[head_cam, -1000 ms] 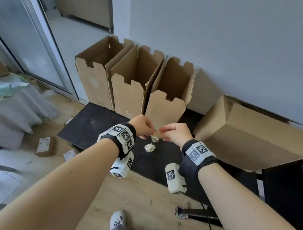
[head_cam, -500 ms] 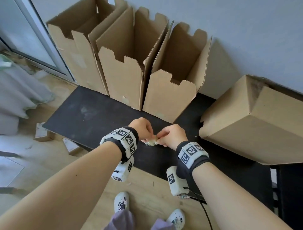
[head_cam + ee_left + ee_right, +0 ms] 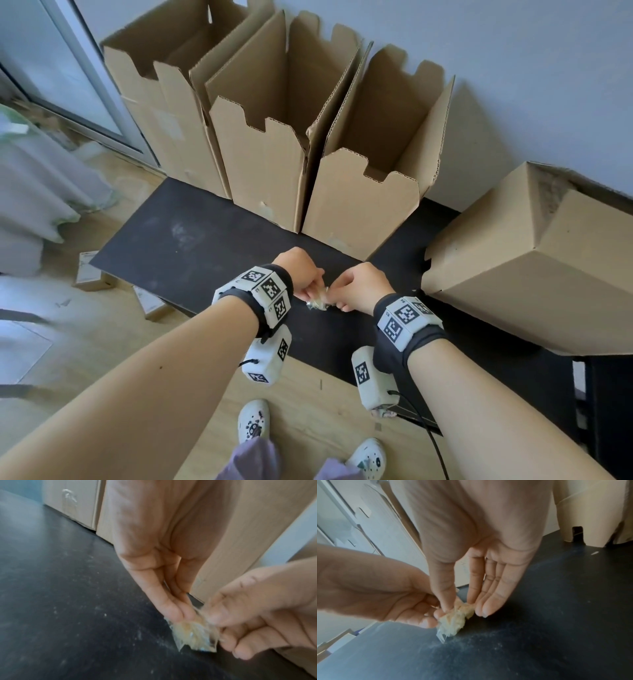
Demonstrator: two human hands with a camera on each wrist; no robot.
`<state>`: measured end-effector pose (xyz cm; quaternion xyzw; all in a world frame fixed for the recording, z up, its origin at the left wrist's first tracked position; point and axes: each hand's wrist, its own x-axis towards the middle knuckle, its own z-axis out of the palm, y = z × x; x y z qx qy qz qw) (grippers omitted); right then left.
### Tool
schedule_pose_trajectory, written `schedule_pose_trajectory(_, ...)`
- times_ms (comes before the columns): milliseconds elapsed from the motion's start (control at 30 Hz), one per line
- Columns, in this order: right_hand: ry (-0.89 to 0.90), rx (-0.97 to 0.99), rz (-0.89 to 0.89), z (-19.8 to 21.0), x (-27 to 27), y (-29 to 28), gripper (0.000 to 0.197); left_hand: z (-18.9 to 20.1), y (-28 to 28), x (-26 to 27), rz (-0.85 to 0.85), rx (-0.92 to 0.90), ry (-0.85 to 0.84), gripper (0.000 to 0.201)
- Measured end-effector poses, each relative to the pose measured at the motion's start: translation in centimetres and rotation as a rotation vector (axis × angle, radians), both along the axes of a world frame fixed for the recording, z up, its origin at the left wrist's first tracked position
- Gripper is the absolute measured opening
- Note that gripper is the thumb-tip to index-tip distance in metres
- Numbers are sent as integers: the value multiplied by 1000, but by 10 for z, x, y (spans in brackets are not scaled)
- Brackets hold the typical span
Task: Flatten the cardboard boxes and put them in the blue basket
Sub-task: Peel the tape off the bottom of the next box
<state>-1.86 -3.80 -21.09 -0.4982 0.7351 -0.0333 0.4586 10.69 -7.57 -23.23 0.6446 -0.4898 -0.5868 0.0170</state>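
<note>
Centrally, the left hand (image 3: 301,272) and right hand (image 3: 359,287) both pinch one crumpled wad of clear tape (image 3: 317,301) above the black counter (image 3: 191,246), likely balling it for disposal. Three open cardboard boxes (image 3: 263,137) stand at twelve o'clock; one closed box (image 3: 534,274) lies at three. No blue basket shows.

Both our hands meet low in front of us, fingertips together.
Our left hand (image 3: 301,274) and right hand (image 3: 359,287) reach forward on outstretched forearms, each pinching the same crumpled wad of tape (image 3: 193,634) between thumb and fingers, banded wrists angled inward.
</note>
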Motion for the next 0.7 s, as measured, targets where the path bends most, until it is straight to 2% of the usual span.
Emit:
schedule_pose_trajectory(100,34,-44,-17,3,5,-4,4,3,-3,13,-13,-42,57,12)
schedule_pose_trajectory(300,21,-150,-15,11,32,-26,21,6,-21,54,209,-275,42,14)
schedule_pose_trajectory(533,33,-238,54,14,71,-43,19,8,-34,99,362,-320,18,15)
schedule_pose_trajectory(700,-9,-255,-15,17,79,-62,23,8,-35,115,336,-248,18,9)
